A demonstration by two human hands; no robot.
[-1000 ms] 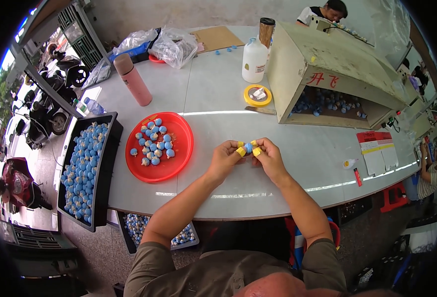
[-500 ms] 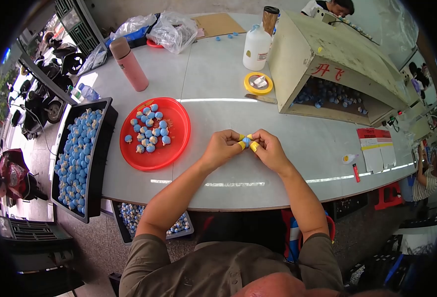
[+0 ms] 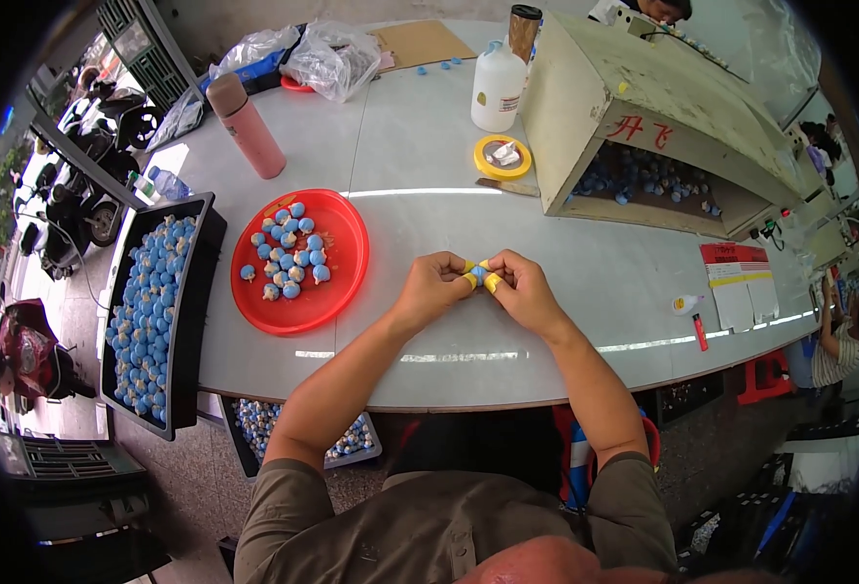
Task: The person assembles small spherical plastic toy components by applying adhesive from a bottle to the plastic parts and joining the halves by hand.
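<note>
A small blue piece is pinched between my two hands above the middle of the table; its exact kind is mostly hidden by my fingers. My left hand closes thumb and index finger on its left side, and my right hand does the same on its right. Yellow covers wrap the fingertips of both hands. To the left of my left hand lies a red round plate holding several small blue balls with pale, frayed-looking ends. Similar blue balls fill a long black tray at the table's left edge.
A beige box with blue pieces inside stands back right. Near it are a white bottle, yellow tape roll and knife. A pink flask stands back left. A red lighter and papers lie right.
Both hands keep their pinch on the small blue piece, with only a slight shift of the fingers. The whole view has slid a little to the left.
</note>
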